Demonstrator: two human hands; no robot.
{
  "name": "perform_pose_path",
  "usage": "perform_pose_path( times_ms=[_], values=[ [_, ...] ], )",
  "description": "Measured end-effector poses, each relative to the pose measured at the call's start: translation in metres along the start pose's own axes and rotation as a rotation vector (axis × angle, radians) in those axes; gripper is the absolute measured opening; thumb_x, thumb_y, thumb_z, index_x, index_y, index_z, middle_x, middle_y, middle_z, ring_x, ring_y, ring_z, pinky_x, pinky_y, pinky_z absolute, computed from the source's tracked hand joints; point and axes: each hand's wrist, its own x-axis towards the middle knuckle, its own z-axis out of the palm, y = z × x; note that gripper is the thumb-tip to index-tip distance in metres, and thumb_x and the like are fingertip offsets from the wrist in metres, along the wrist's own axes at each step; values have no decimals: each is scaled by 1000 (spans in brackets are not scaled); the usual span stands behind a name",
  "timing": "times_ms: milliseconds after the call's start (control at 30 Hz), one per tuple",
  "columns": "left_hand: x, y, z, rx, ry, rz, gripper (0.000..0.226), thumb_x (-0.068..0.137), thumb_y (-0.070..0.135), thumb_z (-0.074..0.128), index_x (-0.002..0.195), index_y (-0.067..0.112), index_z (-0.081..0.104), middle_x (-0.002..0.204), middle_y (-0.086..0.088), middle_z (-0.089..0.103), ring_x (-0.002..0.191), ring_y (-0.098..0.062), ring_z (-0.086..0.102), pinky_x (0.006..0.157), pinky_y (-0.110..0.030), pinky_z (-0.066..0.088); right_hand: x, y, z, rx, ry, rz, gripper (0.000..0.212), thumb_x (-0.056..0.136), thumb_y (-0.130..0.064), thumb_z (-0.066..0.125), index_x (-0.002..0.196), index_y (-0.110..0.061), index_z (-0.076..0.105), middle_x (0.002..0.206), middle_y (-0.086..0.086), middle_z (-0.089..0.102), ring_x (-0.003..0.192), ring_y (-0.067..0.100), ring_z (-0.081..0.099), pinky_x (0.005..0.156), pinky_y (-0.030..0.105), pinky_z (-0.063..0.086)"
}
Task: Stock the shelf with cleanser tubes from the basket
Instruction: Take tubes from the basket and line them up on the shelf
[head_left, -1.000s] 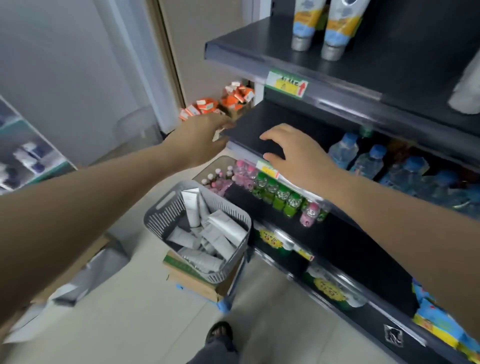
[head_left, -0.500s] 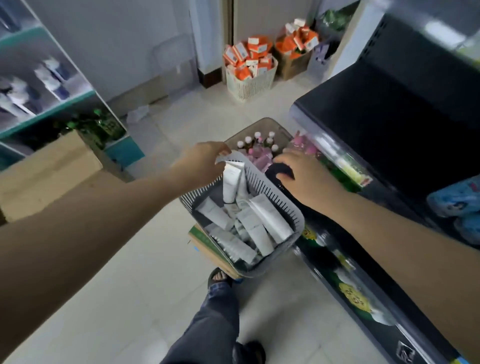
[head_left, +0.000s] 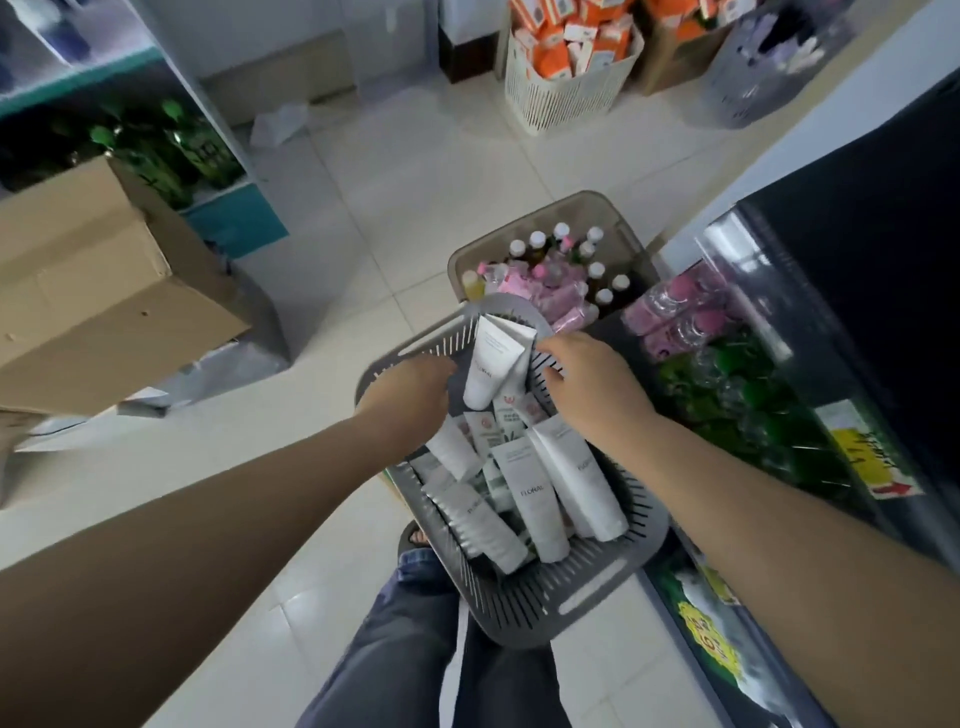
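Observation:
A grey slotted basket (head_left: 587, 597) sits below me with several white cleanser tubes (head_left: 571, 478) lying in it. Two more tubes lean upright against its far wall; the front upright tube (head_left: 491, 364) stands between my hands. My left hand (head_left: 410, 395) reaches into the basket's left side, its fingers curled down beside that tube and partly hidden. My right hand (head_left: 587, 384) is at the far right rim, fingertips and thumb closed on the edge of the rear upright tube (head_left: 522, 338). The dark shelf (head_left: 857, 270) is at the right.
A tan bin of small bottles (head_left: 550, 270) stands just beyond the basket. Pink and green bottles (head_left: 727, 374) fill the lower shelf on the right. A cardboard box (head_left: 93, 296) is at the left. A white basket of orange packs (head_left: 566, 67) stands far back. My legs (head_left: 415, 649) are below.
My view has dropped from the shelf to the basket. Both hands came down from the shelf edge into the basket; the right hand has closed on an upright tube.

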Motion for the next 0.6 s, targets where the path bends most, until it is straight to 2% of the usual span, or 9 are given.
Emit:
perform_pose_path(
  times_ms=[67, 167, 267, 367, 500, 600],
  values=[
    [20, 4, 10, -7, 6, 20, 39, 92, 6, 45, 128, 17, 56, 127, -3, 59, 111, -24, 60, 89, -34, 50, 21, 2, 11, -7, -10, -12, 27, 95, -9, 44, 119, -5, 57, 116, 11, 59, 103, 26, 57, 82, 34, 46],
    [47, 16, 23, 55, 71, 112, 37, 87, -1, 47, 117, 16, 60, 114, -1, 62, 100, -25, 62, 72, -33, 49, 51, 5, 30, -27, -22, -48, 30, 93, -4, 48, 121, -4, 56, 115, 11, 59, 104, 27, 58, 80, 33, 45],
    [72, 23, 31, 168, 108, 221, 46, 80, -7, 54, 120, 17, 56, 117, 2, 58, 102, -23, 60, 69, -35, 52, 76, 10, 44, -102, -32, -64, 28, 92, 1, 47, 118, -4, 56, 112, 12, 61, 100, 26, 60, 74, 29, 43],
    [96, 24, 37, 246, 131, 322, 54, 78, -7, 56, 126, 15, 52, 123, 0, 54, 110, -25, 56, 78, -36, 53, 98, 15, 55, -176, -41, -72, 26, 94, 2, 44, 117, -3, 54, 116, 13, 60, 103, 26, 61, 75, 29, 45],
    [112, 21, 44, 389, 76, 353, 47, 85, -2, 50, 130, 10, 49, 132, -7, 49, 122, -26, 48, 93, -34, 44, 116, 14, 69, -254, -88, -79, 31, 91, 6, 42, 120, 0, 52, 119, 18, 59, 106, 32, 60, 81, 37, 50],
    [115, 18, 45, 366, 65, 323, 40, 85, -4, 49, 123, 4, 54, 128, -11, 54, 118, -28, 52, 92, -34, 45, 123, 11, 73, -305, -119, -90, 32, 89, 8, 44, 119, 1, 53, 118, 20, 58, 108, 36, 59, 84, 41, 50]
  ],
)
